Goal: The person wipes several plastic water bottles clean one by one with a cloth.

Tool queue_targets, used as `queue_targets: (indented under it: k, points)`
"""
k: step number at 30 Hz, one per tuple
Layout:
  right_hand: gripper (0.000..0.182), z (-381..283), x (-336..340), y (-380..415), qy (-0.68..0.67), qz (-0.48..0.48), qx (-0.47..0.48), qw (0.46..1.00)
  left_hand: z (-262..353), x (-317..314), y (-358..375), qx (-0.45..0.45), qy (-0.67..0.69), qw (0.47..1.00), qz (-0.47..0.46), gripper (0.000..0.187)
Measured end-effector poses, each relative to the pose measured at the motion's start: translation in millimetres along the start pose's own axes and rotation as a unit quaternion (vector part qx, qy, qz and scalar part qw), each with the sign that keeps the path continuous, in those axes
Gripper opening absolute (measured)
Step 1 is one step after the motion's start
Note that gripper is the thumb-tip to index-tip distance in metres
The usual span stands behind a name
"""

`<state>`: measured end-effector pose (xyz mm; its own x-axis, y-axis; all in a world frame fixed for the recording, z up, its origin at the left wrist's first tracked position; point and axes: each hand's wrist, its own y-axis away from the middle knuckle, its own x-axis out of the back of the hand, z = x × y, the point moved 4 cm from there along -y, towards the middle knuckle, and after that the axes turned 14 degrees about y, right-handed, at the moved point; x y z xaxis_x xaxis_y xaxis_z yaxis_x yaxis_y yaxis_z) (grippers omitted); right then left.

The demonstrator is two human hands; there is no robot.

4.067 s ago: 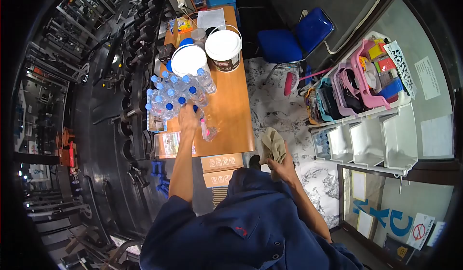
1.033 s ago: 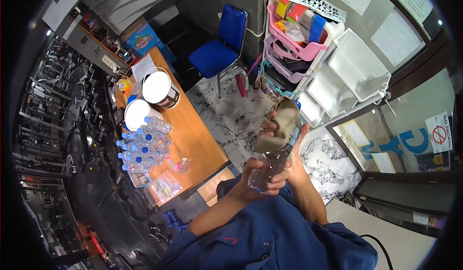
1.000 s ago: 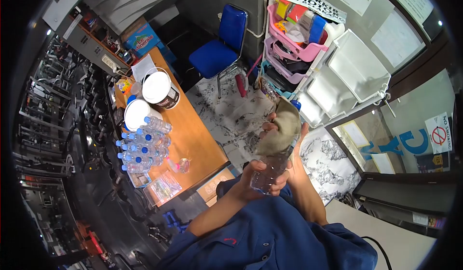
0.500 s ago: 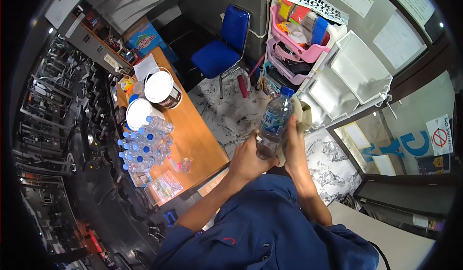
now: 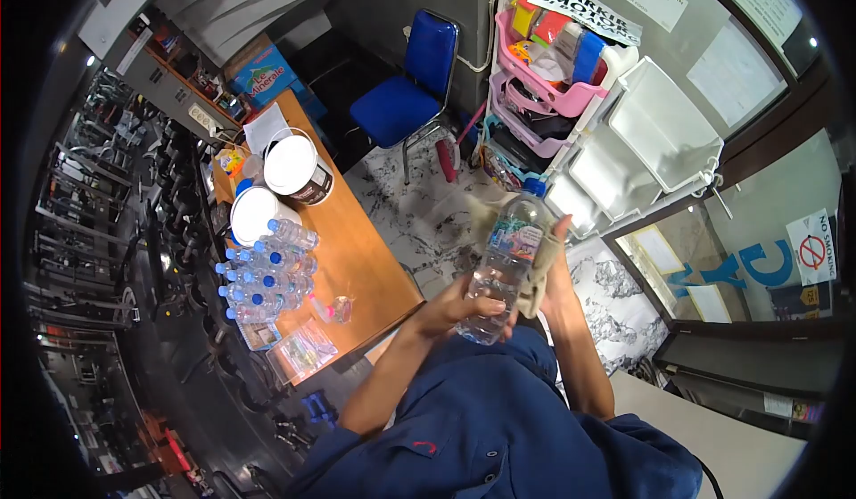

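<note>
A clear plastic water bottle [image 5: 510,258] with a blue cap and a printed label is tilted in front of my chest. My left hand [image 5: 459,310] is wrapped round its lower part, thumb across the front. My right hand [image 5: 556,272] is on the bottle's right side, closed on a beige cloth [image 5: 538,276] that lies against the bottle. Part of the cloth shows blurred behind the bottle. Several small water bottles [image 5: 272,276] with blue caps stand grouped on the wooden table [image 5: 366,258] to the left.
Two white-lidded buckets [image 5: 291,162] stand on the table near a pink-and-clear object [image 5: 337,309]. A blue chair [image 5: 397,111] is beyond it. White tray shelves [image 5: 664,111] and a pink basket [image 5: 580,98] stand ahead right, by a glass door [image 5: 758,222].
The bottle has come lower and nearer my body. My left hand has moved down with it, and the cloth now shows on both sides of the bottle.
</note>
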<state>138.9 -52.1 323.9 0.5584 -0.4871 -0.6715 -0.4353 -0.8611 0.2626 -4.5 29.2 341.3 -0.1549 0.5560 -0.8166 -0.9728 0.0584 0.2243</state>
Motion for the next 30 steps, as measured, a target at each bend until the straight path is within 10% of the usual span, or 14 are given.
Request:
queue_targets:
  k: [2, 6, 8, 10, 13, 16, 20, 28, 30]
  points:
    - [0.104, 22, 7, 7, -0.150, -0.237, -0.037, 0.959, -21, 1, -5, -0.002, 0.118, 0.990, -0.072, 0.065]
    - [0.072, 38, 28, 17, -0.076, -0.051, -0.118, 0.989, -40, 9, -7, 0.066, 0.176, 0.982, -0.020, 0.063]
    - [0.053, 25, 22, 20, -0.036, 0.108, -0.117, 0.987, -51, 67, -4, 0.053, -0.207, 0.972, 0.095, 0.061]
    - [0.058, 6, 6, 18, 0.120, 0.122, -0.012, 0.985, -7, 40, 17, 0.067, -0.503, 0.830, 0.231, 0.060]
    - [0.069, -16, -21, 19, 0.344, 0.119, 0.112, 0.925, 17, 28, 31, -0.227, -0.334, 0.861, 0.310, 0.045]
    - [0.077, -2, -33, 26, 0.546, 0.109, 0.090, 0.826, 41, -9, 3, -0.398, -0.278, 0.841, 0.240, 0.039]
    - [0.080, -2, -62, 46, 0.613, 0.075, 0.204, 0.760, 57, -39, -10, -0.376, -0.249, 0.885, 0.114, 0.030]
    - [0.099, -53, -84, 81, 0.279, -0.047, 0.173, 0.943, 92, -80, 10, -0.451, -0.231, 0.860, -0.060, 0.055]
    - [0.105, -58, -91, 85, 0.379, -0.060, 0.214, 0.898, 90, -87, 11, -0.448, -0.244, 0.858, -0.057, 0.058]
